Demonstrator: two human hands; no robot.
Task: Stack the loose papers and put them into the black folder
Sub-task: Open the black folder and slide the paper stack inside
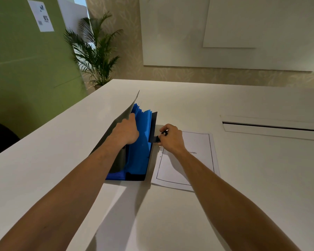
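The black folder [116,124] lies on the white table [243,178], its front cover raised and several blue dividers [140,151] showing inside. My left hand [125,132] grips the raised cover's edge, fingers against the blue dividers. My right hand [170,138] pinches the folder's black closure strap [155,139] at the right edge. Right beside the folder lies a stack of white papers [199,160] with a black printed border, partly under my right wrist.
A long slot with a raised white flap [272,125] is set in the table at the right. A potted palm [96,57] stands beyond the table's far left corner, beside a green wall. A dark chair [0,136] sits at the left.
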